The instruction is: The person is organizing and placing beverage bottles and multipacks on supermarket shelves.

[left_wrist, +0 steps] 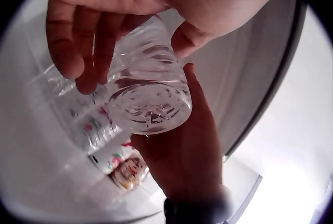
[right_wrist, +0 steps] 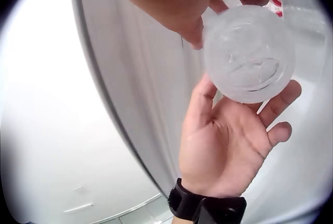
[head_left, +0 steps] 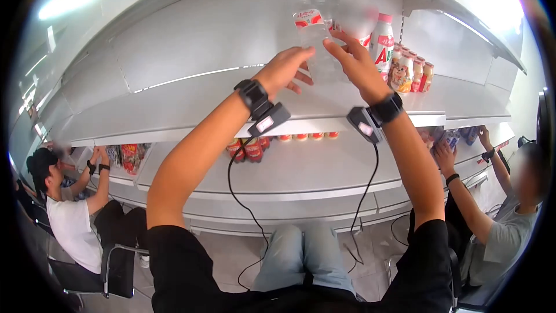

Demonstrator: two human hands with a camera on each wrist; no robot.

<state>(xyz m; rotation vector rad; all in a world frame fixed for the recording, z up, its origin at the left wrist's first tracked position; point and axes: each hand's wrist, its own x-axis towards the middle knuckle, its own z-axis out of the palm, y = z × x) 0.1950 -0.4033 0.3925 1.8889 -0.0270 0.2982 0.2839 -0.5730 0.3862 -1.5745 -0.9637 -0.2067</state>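
A clear plastic bottle (head_left: pixel 322 64) with a red and white label stands tilted between my hands over the upper shelf. Its ridged base (left_wrist: pixel 151 110) faces the left wrist camera. My left hand (head_left: pixel 285 69) pinches the bottle's left side with thumb and forefinger, its other fingers spread loosely below. On the opposite side, my right hand (head_left: pixel 360 68) grips the bottle with the thumb in front and fingers partly hidden behind it. In the right wrist view, the round base (right_wrist: pixel 251 54) covers part of the left hand (right_wrist: pixel 229 140), whose palm shows.
Right of the hands stand a white and pink bottle (head_left: pixel 384 46) and several small drink bottles (head_left: pixel 412 74). On the shelf below are red-labelled bottles (head_left: pixel 253 149) and a row of small bottles (head_left: pixel 307 136). Seated people work at either side, one in a white shirt (head_left: pixel 75 226).
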